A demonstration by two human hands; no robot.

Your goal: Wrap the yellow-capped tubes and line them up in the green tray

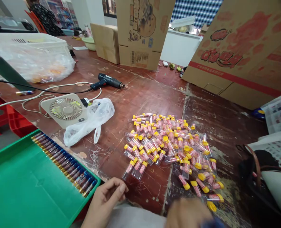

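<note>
Many clear tubes with yellow caps and pink contents (171, 136) lie in a loose pile on the worn red-brown table (121, 104). My left hand (109, 198) is at the table's front edge, just below the nearest tubes. Its thumb and fingers are curled together, and whatever they may hold is hidden. My right hand (189, 213) is at the bottom edge of the view, below the pile, smeared by motion; its fingers cannot be made out. Left of my left hand, a green tray (35, 186) carries a row of wrapped tubes with gold and blue ends (64, 163) along its far side.
A beige fan (67, 109) and a white plastic bag (90, 120) stand beyond the tray. Behind them lies a heat gun (108, 81) with cables. Cardboard boxes (140, 31) line the back. Dark bag (252, 180) and white baskets (279, 110) are at right.
</note>
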